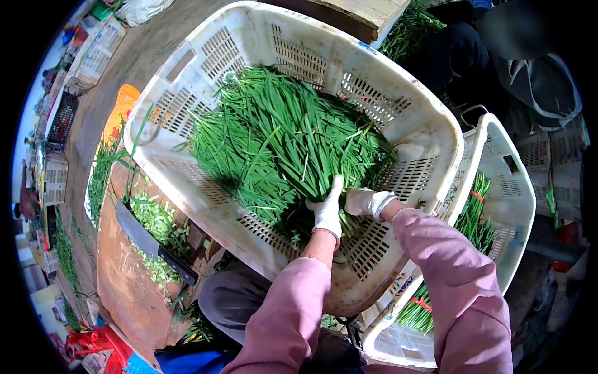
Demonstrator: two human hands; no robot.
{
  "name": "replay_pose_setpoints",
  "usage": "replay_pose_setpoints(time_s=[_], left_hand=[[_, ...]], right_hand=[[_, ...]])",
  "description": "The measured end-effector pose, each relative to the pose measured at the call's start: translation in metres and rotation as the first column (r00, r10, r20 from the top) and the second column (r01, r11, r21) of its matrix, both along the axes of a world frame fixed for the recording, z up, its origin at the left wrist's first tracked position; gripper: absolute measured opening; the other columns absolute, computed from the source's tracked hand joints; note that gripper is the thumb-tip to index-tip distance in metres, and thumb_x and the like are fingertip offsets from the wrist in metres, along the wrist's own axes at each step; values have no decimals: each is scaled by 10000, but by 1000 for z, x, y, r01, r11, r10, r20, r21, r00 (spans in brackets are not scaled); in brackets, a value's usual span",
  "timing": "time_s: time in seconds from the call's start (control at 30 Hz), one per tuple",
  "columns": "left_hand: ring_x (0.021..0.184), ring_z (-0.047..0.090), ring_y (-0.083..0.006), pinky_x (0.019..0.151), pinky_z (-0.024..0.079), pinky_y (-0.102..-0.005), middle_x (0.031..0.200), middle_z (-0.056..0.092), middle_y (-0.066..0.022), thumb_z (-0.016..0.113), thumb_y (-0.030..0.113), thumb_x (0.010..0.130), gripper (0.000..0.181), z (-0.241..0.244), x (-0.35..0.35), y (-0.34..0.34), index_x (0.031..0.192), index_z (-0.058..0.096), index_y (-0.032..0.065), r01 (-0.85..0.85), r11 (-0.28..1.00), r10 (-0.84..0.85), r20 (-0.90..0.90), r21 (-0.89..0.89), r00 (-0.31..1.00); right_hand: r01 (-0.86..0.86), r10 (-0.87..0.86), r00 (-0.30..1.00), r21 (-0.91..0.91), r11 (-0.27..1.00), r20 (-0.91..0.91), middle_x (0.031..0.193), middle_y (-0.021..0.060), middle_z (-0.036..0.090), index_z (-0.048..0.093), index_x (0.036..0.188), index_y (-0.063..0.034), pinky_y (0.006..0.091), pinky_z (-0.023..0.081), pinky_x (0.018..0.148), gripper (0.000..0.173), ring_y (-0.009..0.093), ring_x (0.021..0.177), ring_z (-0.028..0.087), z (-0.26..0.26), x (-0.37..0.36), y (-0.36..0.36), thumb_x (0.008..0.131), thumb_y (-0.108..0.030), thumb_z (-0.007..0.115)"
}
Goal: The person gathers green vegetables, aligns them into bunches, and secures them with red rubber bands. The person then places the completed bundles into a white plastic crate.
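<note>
A large white slatted plastic crate (154,140) stands tilted before me, holding a heap of garlic chives (261,121). My left hand (326,208), in a white glove, grips a bunch of the chives near the crate's near side, thumb pointing up along the leaves. Close beside it on the right, my gloved right hand (365,202) has its fingers curled against the same bunch, partly hidden behind the stems. Pale stem ends show below and between the two hands.
A cleaver (147,238) lies on a wooden board (114,266) among chopped stem pieces (154,210). To the right, a second white crate (518,187) holds chive bundles (418,311) tied with red bands. A wooden surface (345,11) stands beyond; another person (460,56) sits at upper right.
</note>
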State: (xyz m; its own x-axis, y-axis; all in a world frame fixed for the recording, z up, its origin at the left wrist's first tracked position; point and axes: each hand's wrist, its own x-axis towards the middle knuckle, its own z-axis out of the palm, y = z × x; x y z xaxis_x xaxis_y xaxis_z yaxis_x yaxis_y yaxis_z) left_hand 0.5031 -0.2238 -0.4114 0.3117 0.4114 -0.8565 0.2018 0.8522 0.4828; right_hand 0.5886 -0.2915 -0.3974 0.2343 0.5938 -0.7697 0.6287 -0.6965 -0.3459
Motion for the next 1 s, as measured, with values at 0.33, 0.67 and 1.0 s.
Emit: replay_pose_setpoints(time_s=[0.33, 0.67, 1.0], left_hand=[[789, 649, -240, 675, 563, -392, 1012, 654, -114, 519, 264, 934, 291, 19, -2, 48, 1150, 578, 78, 358, 837, -239, 311, -415, 920], [733, 642, -261, 677, 554, -416, 884, 672, -99, 607, 260, 876, 218, 75, -16, 63, 997, 616, 79, 369, 870, -231, 392, -326, 890], [811, 629, -184, 696, 541, -335, 962, 652, -59, 518, 311, 953, 267, 117, -45, 89, 1076, 615, 95, 479, 873, -298, 680, -89, 670]], right_hand=[[649, -427, 521, 18, 760, -739, 1069, 158, 613, 474, 1246, 85, 285, 507, 762, 529, 153, 901, 586, 57, 17, -6, 878, -272, 605], [828, -783, 483, -84, 554, -392, 1468, 169, 352, 357, 1411, 3, 356, 211, 1121, 880, 264, 1358, 315, 36, 23, -5, 884, -701, 350], [856, -631, 456, 116, 504, -627, 1041, 123, 655, 665, 1051, 11, 306, 435, 863, 700, 191, 918, 579, 123, -22, 40, 925, -619, 384]])
